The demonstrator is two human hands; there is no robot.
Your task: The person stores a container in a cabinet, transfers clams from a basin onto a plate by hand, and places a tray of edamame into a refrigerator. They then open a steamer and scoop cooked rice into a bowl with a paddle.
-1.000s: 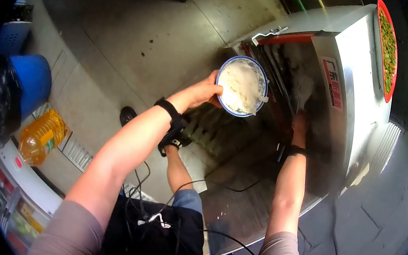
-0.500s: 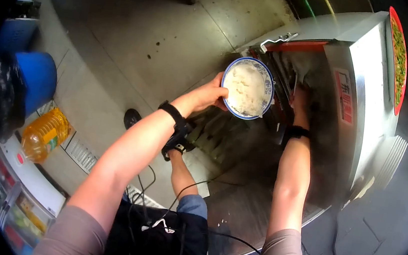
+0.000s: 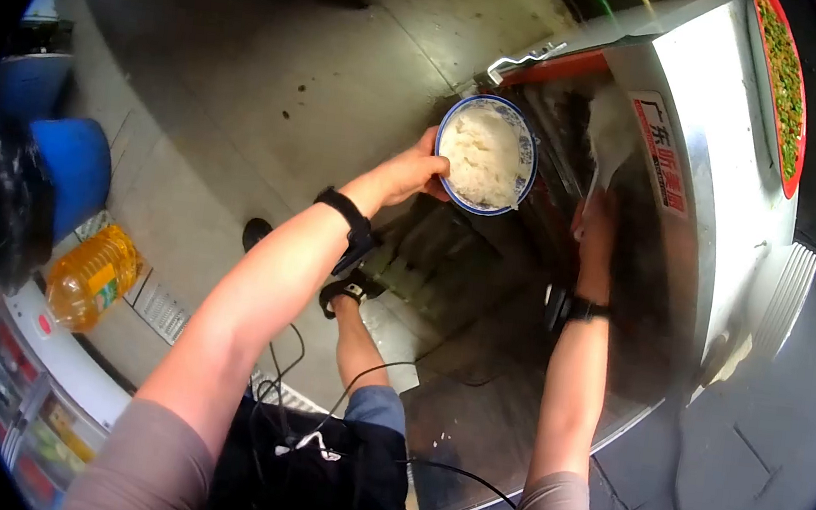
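My left hand (image 3: 416,167) is closed on the rim of a white bowl with blue patterns (image 3: 531,160), thumb at the near edge. White rice (image 3: 485,153) fills the bowl nearly to its rim. To the right, my right hand (image 3: 594,231) grips the handle of a pale rice paddle (image 3: 607,165) inside the open metal cabinet (image 3: 697,61). The paddle's blade points away from me, and its far end is hazy, so I cannot tell what lies on it. Steam and shadow blur the cabinet's inside.
A red-rimmed tray of chopped greens (image 3: 787,92) sits on the cabinet top. Stacked white plates (image 3: 784,298) stand nearby. On the left are an oil jug (image 3: 93,278), a blue bin (image 3: 70,171) and a glass-topped freezer (image 3: 65,347). Cables hang across my front.
The paddle blade has come into clearer view as my right hand drew back slightly towards me. The bowl has shifted a little up and left in view, still in my left hand.
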